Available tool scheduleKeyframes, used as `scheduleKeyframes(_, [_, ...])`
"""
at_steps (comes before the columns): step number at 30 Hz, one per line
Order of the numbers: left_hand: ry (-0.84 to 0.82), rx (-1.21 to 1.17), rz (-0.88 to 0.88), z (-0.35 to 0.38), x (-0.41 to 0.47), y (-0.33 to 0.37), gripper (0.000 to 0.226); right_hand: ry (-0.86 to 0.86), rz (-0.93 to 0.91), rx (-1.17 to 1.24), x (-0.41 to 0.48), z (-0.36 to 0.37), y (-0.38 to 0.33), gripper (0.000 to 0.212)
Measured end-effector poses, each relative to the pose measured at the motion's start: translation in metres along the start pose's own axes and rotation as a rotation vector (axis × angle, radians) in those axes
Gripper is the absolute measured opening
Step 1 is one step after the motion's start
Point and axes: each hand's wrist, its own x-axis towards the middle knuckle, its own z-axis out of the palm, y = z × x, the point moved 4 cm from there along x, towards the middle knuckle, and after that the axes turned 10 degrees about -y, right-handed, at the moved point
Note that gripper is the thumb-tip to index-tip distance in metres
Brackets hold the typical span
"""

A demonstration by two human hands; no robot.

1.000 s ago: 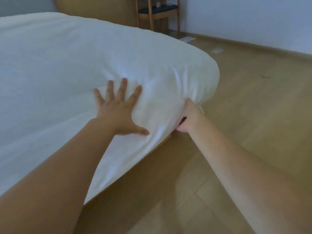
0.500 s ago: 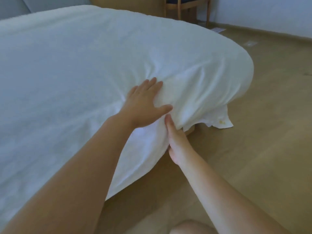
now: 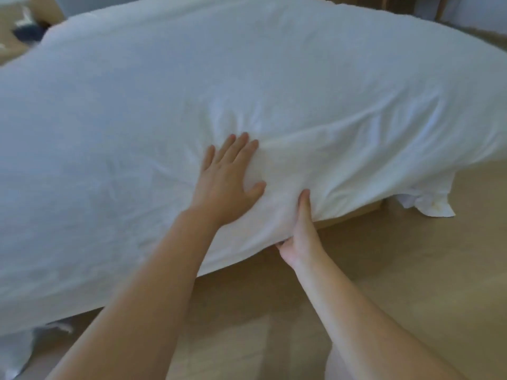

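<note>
A white sheet (image 3: 247, 78) covers the mattress and fills most of the head view. My left hand (image 3: 227, 179) lies flat on the sheet at the mattress's near edge, fingers straight, pressing down. Just to its right, my right hand (image 3: 300, 237) grips the sheet's lower hem: the thumb lies up along the cloth and the fingers curl under the mattress edge, hidden. A loose corner of the sheet (image 3: 428, 204) hangs down at the right onto the floor. Creases fan out from both hands.
The wooden bed base (image 3: 351, 215) shows under the sheet to the right of my right hand. Light wooden floor (image 3: 411, 283) runs along the near and right side. More white cloth (image 3: 16, 349) hangs at the lower left.
My view has shifted left along the bed. The right hand went from the mattress corner to the near edge beside the left hand, which now lies flat with fingers together.
</note>
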Motion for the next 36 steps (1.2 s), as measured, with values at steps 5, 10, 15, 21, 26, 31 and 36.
scheduleKeyframes(5, [0.051,0.099,-0.166,-0.011,-0.083,-0.069,0.081,-0.002,0.068,0.033,0.015,0.056,0.035,0.062])
scheduleKeyframes(10, [-0.035,0.247,-0.260,-0.003,-0.130,-0.126,0.113,0.299,0.002,-0.037,0.017,0.024,0.054,0.043])
scheduleKeyframes(15, [0.003,0.227,-0.231,0.001,-0.147,-0.142,0.103,0.175,0.495,-0.393,-0.004,0.075,0.117,0.074])
scheduleKeyframes(21, [0.299,-0.044,-0.750,-0.018,-0.213,-0.207,0.081,-0.332,-0.290,-1.723,-0.022,0.217,0.116,0.022])
scheduleKeyframes(26, [0.796,-1.150,-1.567,-0.007,-0.275,-0.263,0.120,-0.816,-0.662,-2.316,0.009,0.295,0.163,0.068])
scheduleKeyframes(31, [1.358,-1.610,-1.352,-0.025,-0.288,-0.310,0.068,-0.884,-0.600,-2.551,0.046,0.292,0.204,0.082])
scheduleKeyframes(36, [1.477,-1.348,-1.275,-0.006,-0.329,-0.301,0.019,-0.899,-0.779,-2.607,0.047,0.273,0.212,0.083])
